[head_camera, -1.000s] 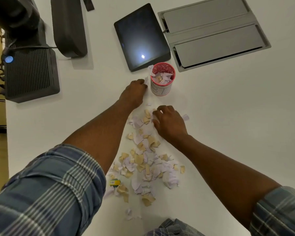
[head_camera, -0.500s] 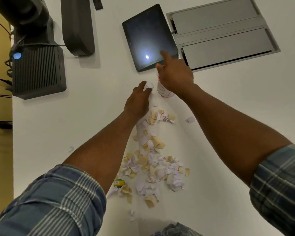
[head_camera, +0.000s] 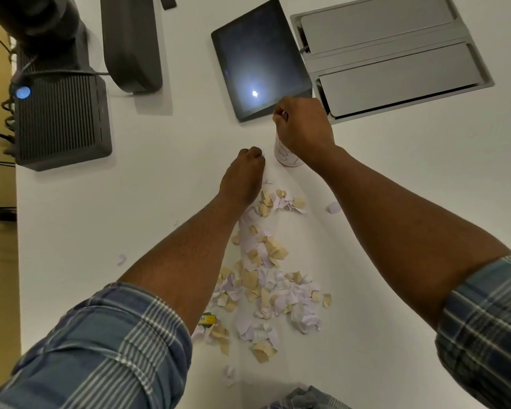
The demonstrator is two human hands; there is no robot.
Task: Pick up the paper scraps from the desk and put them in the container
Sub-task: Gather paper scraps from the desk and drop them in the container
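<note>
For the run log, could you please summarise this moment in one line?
right hand: over paper cup | left hand: closed, on desk | paper scraps: many remain

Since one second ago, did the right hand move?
Yes. The right hand went from the paper scraps up over the container, toward the dark tablet.

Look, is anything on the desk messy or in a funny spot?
Yes. Torn paper scraps lie strewn over the white desk between the arms, with strays at the left and right. A small yellow-green thing sits among them and doesn't look like paper.
</note>
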